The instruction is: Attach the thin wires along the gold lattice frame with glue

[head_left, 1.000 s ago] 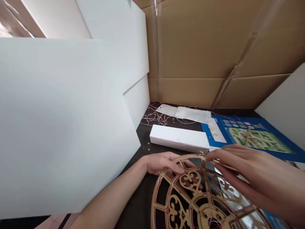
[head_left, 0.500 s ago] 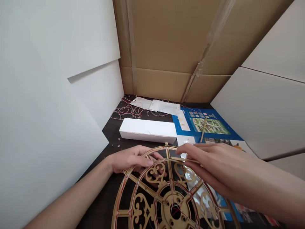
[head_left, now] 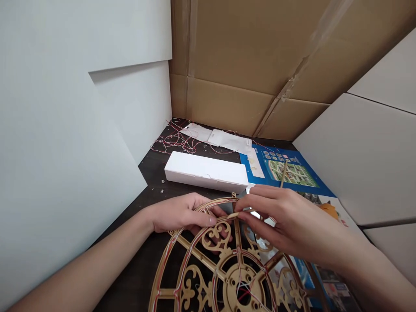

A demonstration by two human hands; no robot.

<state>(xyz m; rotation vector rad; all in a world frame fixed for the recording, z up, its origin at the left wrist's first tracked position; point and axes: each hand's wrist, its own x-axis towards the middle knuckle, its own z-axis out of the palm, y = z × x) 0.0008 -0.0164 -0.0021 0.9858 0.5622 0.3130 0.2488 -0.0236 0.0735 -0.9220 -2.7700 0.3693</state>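
Observation:
A round gold-coloured filigree frame, with thin red and white wires laid along its rings and spokes, is tilted up towards me at the bottom. My left hand grips its upper left rim, thumb on top and fingers beneath through the openings. Between the thumb and fingers of my right hand is a thin wooden stick. The stick's tip touches the frame's inner ring near the top spoke, close to my left thumb. More wires gather at the hub's round hole.
Beyond the frame lies a long white box. Tangled red and white wires and flat white packets are behind it. A blue printed sheet, with another stick over it, is at right. White panels and cardboard enclose the table.
My right hand has brought the stick's tip down and left, onto the inner ring, with the fingers pinching closer to the tip. My left hand keeps its hold; the view has shifted slightly.

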